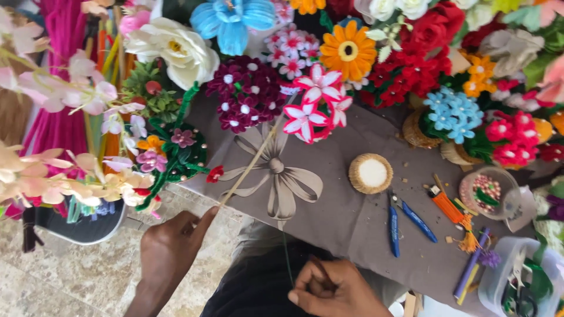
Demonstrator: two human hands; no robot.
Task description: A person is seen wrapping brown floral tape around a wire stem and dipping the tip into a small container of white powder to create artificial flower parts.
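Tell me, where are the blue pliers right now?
In the head view, the blue pliers lie right of centre on the grey cloth, just below the round woven disc and left of the orange tassel.

Pliers (pixel 405 222) lie on the cloth (pixel 346 217), right of the round basket (pixel 371 173), before the flowers (pixel 329 64).

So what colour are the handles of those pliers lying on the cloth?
The pliers' handles are blue, seen from the head camera, lying on the grey-brown cloth.

Hands (pixel 176 246) on pink-white flower stem (pixel 249 164)
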